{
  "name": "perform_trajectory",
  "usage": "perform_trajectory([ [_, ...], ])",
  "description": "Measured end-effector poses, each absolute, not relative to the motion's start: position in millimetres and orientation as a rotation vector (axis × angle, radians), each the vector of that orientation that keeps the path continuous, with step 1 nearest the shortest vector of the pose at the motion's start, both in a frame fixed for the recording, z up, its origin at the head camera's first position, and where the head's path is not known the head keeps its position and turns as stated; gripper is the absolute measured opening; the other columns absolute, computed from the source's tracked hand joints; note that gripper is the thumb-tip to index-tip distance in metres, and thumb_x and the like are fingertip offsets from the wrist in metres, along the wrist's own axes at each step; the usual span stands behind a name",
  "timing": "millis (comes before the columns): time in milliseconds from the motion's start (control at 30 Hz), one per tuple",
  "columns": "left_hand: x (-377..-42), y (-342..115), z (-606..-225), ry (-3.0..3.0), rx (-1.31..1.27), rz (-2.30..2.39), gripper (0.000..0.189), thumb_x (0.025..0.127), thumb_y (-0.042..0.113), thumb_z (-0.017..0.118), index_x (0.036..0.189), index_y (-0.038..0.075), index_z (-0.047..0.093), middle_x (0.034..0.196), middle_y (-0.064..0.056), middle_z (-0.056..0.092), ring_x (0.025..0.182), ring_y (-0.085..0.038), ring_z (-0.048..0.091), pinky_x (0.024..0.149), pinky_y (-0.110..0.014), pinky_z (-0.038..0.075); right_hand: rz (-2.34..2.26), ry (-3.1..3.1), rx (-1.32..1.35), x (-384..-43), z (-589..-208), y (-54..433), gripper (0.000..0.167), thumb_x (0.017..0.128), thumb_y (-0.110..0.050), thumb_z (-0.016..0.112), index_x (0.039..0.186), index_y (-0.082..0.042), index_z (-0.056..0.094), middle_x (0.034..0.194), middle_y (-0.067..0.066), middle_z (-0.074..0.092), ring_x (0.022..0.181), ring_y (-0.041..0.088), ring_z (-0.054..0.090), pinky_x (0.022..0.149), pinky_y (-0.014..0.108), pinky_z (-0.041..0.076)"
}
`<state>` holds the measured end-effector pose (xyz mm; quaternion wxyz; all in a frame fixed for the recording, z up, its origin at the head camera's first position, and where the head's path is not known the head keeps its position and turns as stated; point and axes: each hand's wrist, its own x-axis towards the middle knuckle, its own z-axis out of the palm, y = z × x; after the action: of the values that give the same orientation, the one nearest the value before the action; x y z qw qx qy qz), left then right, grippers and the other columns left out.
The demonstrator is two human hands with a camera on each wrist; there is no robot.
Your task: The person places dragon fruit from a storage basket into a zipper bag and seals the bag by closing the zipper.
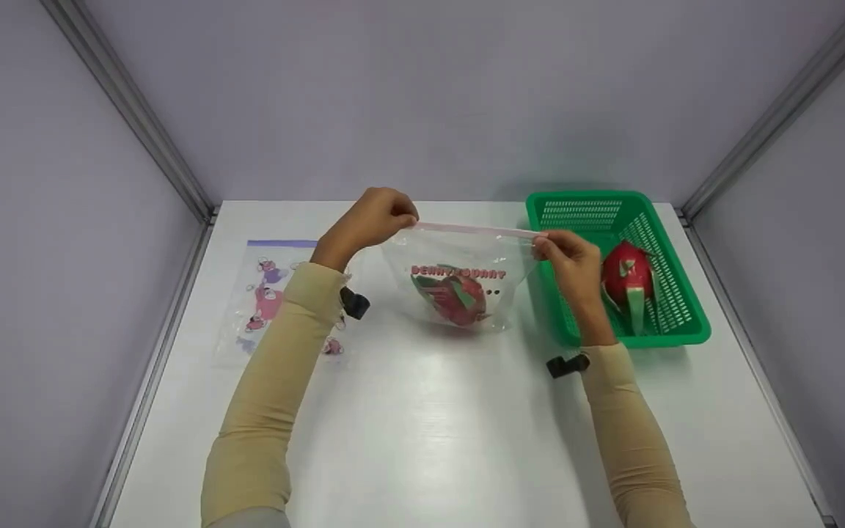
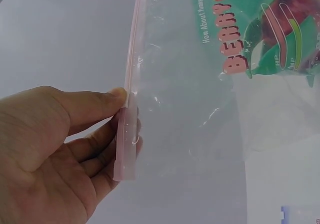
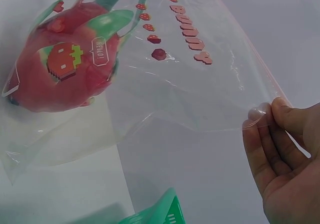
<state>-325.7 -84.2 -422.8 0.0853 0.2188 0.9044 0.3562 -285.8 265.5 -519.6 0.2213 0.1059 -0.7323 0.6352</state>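
A clear zip bag (image 1: pixel 466 253) with pink lettering hangs between both hands, its pink top edge stretched taut. Inside, at the bottom, is a red dragon fruit (image 3: pixel 70 58) with green scales. My left hand (image 1: pixel 378 220) pinches the bag's top left corner between thumb and fingers; in the left wrist view the pink zip strip (image 2: pixel 131 68) runs under the thumb. At the other top corner, my right hand (image 1: pixel 573 260) pinches the bag. Whether the bag's bottom touches the table cannot be told.
A green basket (image 1: pixel 697 312) stands on the right with another dragon fruit (image 1: pixel 626 275) in it. Flat on the white table (image 1: pixel 422 440) at left lies a second zip bag (image 1: pixel 265 293) with a purple strip, partly behind the left arm. Pale walls enclose the table's back and sides.
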Motion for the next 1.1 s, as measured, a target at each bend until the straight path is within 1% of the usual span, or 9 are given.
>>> perform_trajectory([
  [167, -326, -89, -423, 2.705, 0.648, 1.061, 0.026, 0.110, 0.015, 0.060, 0.126, -0.001, 0.074, 0.126, -0.019, 0.072, 0.116, -0.033, 0.068, 0.103, -0.049, 0.056, 1.754, -2.016, 0.300, -286, -519, 265, 0.013, 0.101, -0.002, 0.071, 0.104, 0.008, 0.079, 0.091, 0.024, 0.074, 0.076, 0.012, 0.070, 0.079, 0.022, 0.063],
  [400, -328, -95, -425, 2.721, 0.650, 1.066, 0.026, 0.109, 0.013, 0.061, 0.125, -0.001, 0.075, 0.125, -0.021, 0.072, 0.115, -0.035, 0.069, 0.103, -0.050, 0.056, 1.765, -2.019, 0.264, -286, -519, 264, 0.013, 0.101, 0.000, 0.070, 0.105, 0.009, 0.078, 0.095, 0.030, 0.072, 0.078, 0.015, 0.069, 0.080, 0.021, 0.063],
  [633, -326, -103, -424, 2.720, 0.617, 1.074, 0.025, 0.109, 0.013, 0.061, 0.124, -0.002, 0.075, 0.124, -0.020, 0.073, 0.113, -0.034, 0.068, 0.103, -0.048, 0.056, 1.774, -2.013, 0.271, -280, -511, 260, 0.014, 0.101, 0.006, 0.067, 0.105, 0.016, 0.075, 0.096, 0.038, 0.069, 0.079, 0.020, 0.069, 0.080, 0.022, 0.063],
  [867, -324, -113, -425, 2.723, 0.614, 1.086, 0.026, 0.110, 0.015, 0.061, 0.125, -0.001, 0.074, 0.125, -0.021, 0.072, 0.115, -0.034, 0.068, 0.103, -0.050, 0.056, 1.777, -2.028, 0.266, -270, -497, 255, 0.015, 0.102, 0.004, 0.067, 0.105, 0.017, 0.074, 0.095, 0.038, 0.068, 0.077, 0.017, 0.068, 0.080, 0.021, 0.062],
  [1100, -325, -119, -428, 2.729, 0.632, 1.092, 0.026, 0.109, 0.014, 0.061, 0.124, -0.001, 0.075, 0.125, -0.021, 0.072, 0.114, -0.035, 0.069, 0.102, -0.051, 0.057, 1.804, -2.014, 0.269, -270, -495, 256, 0.013, 0.101, 0.005, 0.068, 0.104, 0.016, 0.075, 0.094, 0.041, 0.068, 0.077, 0.020, 0.071, 0.079, 0.023, 0.063],
])
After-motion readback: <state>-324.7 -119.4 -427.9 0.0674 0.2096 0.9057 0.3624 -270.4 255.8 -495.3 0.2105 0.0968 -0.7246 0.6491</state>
